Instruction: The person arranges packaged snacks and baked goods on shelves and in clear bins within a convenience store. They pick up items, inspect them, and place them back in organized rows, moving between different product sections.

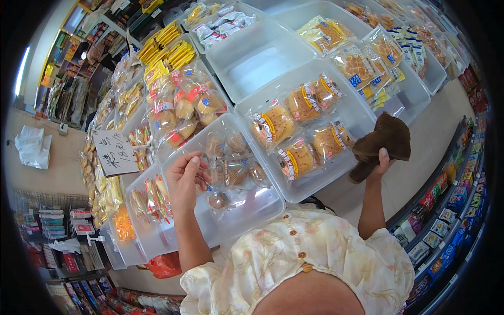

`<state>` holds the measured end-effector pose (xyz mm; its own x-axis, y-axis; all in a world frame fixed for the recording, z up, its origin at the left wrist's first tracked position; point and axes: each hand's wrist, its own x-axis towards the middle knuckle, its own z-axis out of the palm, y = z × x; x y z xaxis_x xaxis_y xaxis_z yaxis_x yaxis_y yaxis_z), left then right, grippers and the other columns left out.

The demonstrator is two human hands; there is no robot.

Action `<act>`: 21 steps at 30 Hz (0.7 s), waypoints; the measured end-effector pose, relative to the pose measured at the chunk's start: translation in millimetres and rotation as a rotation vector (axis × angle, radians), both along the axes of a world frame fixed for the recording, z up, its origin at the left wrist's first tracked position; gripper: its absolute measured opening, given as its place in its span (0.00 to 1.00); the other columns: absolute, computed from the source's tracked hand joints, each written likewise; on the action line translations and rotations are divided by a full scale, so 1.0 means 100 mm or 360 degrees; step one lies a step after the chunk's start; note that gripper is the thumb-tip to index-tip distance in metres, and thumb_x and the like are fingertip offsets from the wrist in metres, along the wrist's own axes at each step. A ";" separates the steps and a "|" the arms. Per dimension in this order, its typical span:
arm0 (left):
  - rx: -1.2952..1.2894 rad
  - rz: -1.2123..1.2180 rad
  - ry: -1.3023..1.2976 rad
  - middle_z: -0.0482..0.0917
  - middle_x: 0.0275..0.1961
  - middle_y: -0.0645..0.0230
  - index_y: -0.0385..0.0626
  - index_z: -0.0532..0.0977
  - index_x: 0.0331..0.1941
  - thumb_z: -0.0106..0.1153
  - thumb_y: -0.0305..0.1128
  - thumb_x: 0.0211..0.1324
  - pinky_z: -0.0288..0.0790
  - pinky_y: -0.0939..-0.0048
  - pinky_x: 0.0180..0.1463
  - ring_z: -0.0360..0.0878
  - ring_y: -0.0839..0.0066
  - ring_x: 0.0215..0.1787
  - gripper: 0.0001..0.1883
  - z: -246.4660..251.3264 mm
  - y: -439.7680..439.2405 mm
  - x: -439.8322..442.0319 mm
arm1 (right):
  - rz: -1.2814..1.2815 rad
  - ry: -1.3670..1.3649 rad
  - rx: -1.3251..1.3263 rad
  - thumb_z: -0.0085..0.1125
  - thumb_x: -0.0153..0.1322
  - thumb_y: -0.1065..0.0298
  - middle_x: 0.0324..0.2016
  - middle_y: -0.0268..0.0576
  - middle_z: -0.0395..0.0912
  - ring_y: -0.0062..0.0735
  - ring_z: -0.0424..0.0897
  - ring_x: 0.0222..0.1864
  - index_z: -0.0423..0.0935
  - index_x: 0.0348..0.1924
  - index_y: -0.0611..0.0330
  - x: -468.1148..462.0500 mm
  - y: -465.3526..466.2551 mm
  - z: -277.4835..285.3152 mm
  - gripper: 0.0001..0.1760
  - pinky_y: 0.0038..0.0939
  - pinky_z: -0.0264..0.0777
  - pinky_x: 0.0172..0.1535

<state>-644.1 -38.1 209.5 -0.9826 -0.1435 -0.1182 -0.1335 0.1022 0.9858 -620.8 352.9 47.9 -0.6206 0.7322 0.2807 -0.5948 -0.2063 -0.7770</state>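
Observation:
My left hand (187, 179) is over the left edge of a clear plastic bin, with its fingers loosely bent and apart and nothing visible in them. Beside its fingertips lie several wrapped brown cupcakes (236, 173) in that bin (252, 218). On the other side, my right hand (381, 163) grips a folded brown plush cloth (388, 136), thumb on top. The cloth hangs at the right rim of a neighbouring bin (299, 193), partly over it. Inside that bin are several bagged bread loaves (273, 124) with printed wrappers.
Beyond the loaves stands a translucent bin (260, 67) with a bare bottom. Wrapped buns (183, 104) and a handwritten card sign (114, 152) are at the left. Packaged crackers (354, 65) fill bins at the far right. A low snack shelf (437, 224) curves along the right side.

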 end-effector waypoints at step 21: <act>-0.0112 0.0832 0.0048 0.76 0.26 0.65 0.33 0.74 0.40 0.50 0.29 0.58 0.61 0.84 0.15 0.73 0.81 0.18 0.11 -0.25 -0.49 0.63 | 0.0193 -0.0097 0.0181 0.52 0.58 0.64 0.37 0.52 0.73 0.41 0.75 0.38 0.63 0.49 0.70 0.02 0.01 0.19 0.28 0.38 0.73 0.42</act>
